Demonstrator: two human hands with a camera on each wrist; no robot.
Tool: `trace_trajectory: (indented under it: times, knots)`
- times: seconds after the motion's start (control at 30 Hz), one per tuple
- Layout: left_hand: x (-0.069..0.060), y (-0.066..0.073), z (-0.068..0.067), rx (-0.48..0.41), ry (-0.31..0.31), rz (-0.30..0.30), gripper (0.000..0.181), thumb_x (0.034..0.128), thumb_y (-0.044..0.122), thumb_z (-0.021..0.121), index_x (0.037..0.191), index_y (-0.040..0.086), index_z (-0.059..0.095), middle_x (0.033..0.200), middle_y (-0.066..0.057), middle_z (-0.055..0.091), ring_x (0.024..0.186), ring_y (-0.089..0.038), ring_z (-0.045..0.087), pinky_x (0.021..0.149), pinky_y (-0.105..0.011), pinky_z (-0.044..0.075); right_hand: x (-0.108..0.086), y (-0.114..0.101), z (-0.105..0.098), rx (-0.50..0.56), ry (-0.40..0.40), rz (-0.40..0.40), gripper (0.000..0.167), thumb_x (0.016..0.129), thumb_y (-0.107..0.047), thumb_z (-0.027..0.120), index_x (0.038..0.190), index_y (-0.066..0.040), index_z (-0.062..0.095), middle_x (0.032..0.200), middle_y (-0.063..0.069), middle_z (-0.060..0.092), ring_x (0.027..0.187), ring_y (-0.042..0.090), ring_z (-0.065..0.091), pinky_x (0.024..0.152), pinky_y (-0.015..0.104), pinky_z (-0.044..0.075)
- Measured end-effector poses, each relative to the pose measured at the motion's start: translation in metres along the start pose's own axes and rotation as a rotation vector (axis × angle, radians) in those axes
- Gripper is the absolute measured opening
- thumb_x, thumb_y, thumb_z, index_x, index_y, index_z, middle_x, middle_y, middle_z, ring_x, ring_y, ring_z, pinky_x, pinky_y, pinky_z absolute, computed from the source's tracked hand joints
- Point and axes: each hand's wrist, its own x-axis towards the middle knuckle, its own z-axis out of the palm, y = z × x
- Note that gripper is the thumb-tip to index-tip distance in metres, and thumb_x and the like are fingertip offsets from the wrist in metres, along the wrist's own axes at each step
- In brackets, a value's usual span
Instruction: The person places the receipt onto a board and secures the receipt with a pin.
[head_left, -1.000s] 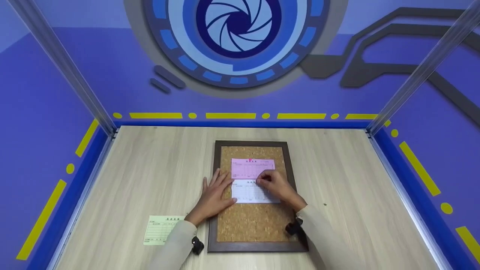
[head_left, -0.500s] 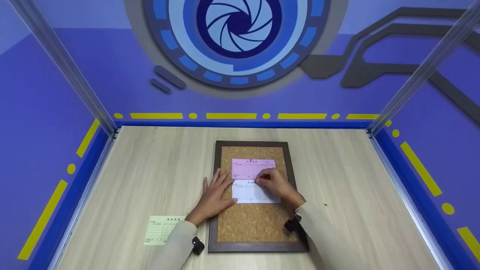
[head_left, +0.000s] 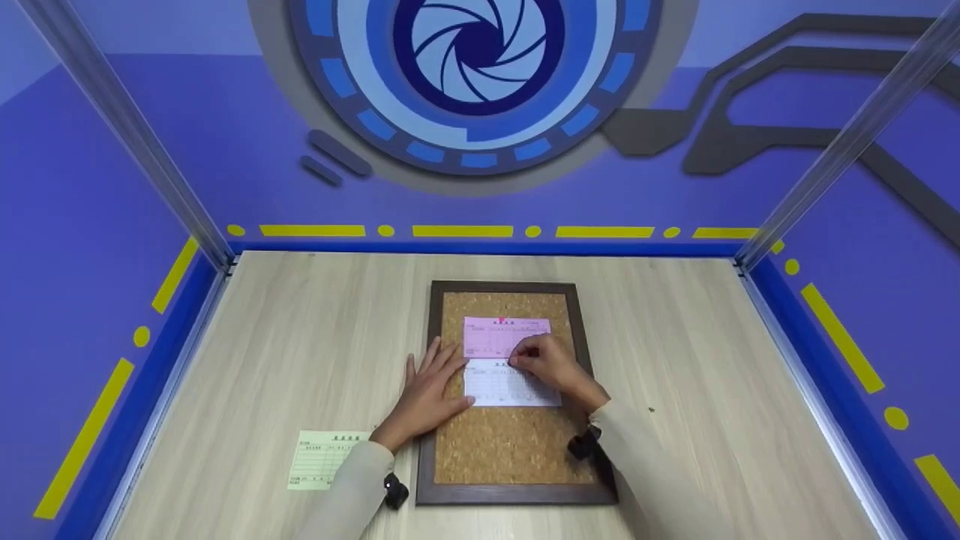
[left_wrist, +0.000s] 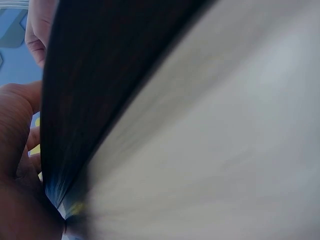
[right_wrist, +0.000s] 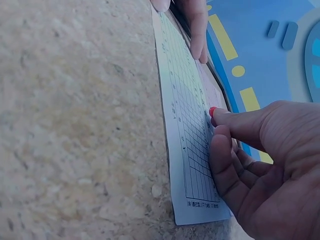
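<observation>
A white printed slip [head_left: 499, 391] lies on the framed cork board [head_left: 510, 450], just below a pink slip [head_left: 486, 341] with a pink-red push pin [head_left: 502, 320] at its top edge. My right hand [head_left: 553, 369] pinches a red push pin [right_wrist: 213, 111] at the white slip's upper edge; whether its point is in the cork is hidden. My left hand [head_left: 431, 391] lies spread over the board's left frame, its thumb and forefinger touching the left edge of the white slip. In the left wrist view, the dark frame [left_wrist: 110, 65] covers most of that hand.
A pale green slip [head_left: 319, 461] lies on the wooden table [head_left: 720, 360] left of the board, partly under the left sleeve. One tiny dark speck [head_left: 651, 409] is on the table to the right. Blue printed walls [head_left: 150, 187] enclose the back and sides.
The right hand has shifted very slightly left along the white slip's top edge, still pinching the pin. The left hand, board and slips stay in place.
</observation>
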Motion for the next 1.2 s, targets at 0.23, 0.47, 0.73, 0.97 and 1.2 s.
trace_trajectory:
  times: [0.23, 0.47, 0.73, 0.97, 1.2]
  knots:
    - [-0.0002, -0.0004, 0.0002, -0.009, 0.004, -0.003, 0.071, 0.0933, 0.036, 0.083, 0.154, 0.009, 0.061, 0.175, -0.017, 0.040, 0.169, -0.045, 0.011, 0.124, -0.083, -0.003, 0.0025, -0.0020, 0.0009, -0.016, 0.002, 0.006, 0.009, 0.098, 0.001, 0.080, 0.089, -0.001, 0.082, 0.083, 0.003, 0.073, 0.077, 0.011, 0.056, 0.066, 0.022, 0.044]
    - [0.0004, -0.0019, 0.0005, -0.009, 0.009, 0.006, 0.072, 0.0928, 0.037, 0.082, 0.155, 0.008, 0.061, 0.175, -0.017, 0.040, 0.169, -0.044, 0.011, 0.124, -0.083, -0.003, 0.0043, -0.0042, -0.0011, -0.020, -0.023, 0.031, 0.009, 0.098, 0.001, 0.079, 0.090, -0.001, 0.082, 0.081, 0.000, 0.071, 0.073, 0.009, 0.056, 0.062, 0.022, 0.044]
    - [0.0001, -0.0022, 0.0008, -0.008, 0.007, 0.009, 0.071, 0.0935, 0.037, 0.082, 0.155, 0.009, 0.061, 0.175, -0.016, 0.039, 0.169, -0.044, 0.011, 0.124, -0.083, -0.004, 0.0047, -0.0051, -0.0030, -0.015, -0.047, 0.039, 0.009, 0.099, 0.001, 0.079, 0.091, -0.001, 0.082, 0.080, 0.000, 0.070, 0.071, 0.009, 0.056, 0.060, 0.022, 0.044]
    - [0.0001, -0.0027, 0.0014, -0.011, 0.007, 0.012, 0.071, 0.0939, 0.036, 0.081, 0.155, 0.008, 0.060, 0.175, -0.018, 0.039, 0.169, -0.045, 0.010, 0.123, -0.084, -0.004, 0.0064, -0.0052, -0.0036, -0.033, -0.053, 0.040, 0.009, 0.098, 0.000, 0.080, 0.090, -0.001, 0.083, 0.080, 0.000, 0.071, 0.070, 0.008, 0.055, 0.059, 0.022, 0.044]
    - [0.0000, -0.0018, 0.0023, -0.017, 0.007, 0.000, 0.069, 0.0932, 0.035, 0.082, 0.154, 0.010, 0.061, 0.175, -0.018, 0.040, 0.169, -0.044, 0.011, 0.124, -0.083, -0.003, 0.0080, -0.0059, -0.0040, -0.006, -0.062, 0.091, 0.009, 0.098, 0.000, 0.079, 0.091, -0.002, 0.083, 0.079, -0.002, 0.069, 0.066, 0.007, 0.055, 0.057, 0.022, 0.044]
